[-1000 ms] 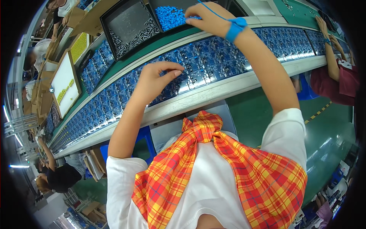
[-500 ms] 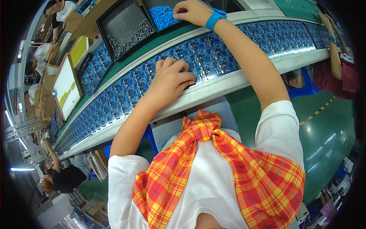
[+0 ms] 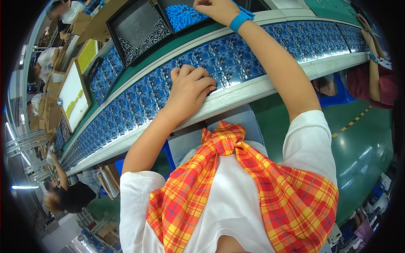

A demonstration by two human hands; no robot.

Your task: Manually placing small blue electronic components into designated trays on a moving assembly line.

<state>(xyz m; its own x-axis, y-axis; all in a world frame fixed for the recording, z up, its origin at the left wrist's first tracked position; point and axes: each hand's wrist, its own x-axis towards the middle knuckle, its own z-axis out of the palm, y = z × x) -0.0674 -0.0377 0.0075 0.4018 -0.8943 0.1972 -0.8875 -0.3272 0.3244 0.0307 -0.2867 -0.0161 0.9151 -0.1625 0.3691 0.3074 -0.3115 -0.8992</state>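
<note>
Blue bits [image 3: 182, 16] fill a black tray [image 3: 190, 28] just left of the right hand [image 3: 219, 12], whose fingers bend inward; whether they meet, I can't tell. Farther left, another tray [image 3: 136, 26] holds grey cylinders [image 3: 157, 37]. Circuit boards [image 3: 236, 57] lie under the curled left hand [image 3: 190, 87], its grip hidden; green floor [image 3: 282, 126] shows to its right.

blue seat [image 3: 342, 93], probably a stool
</note>
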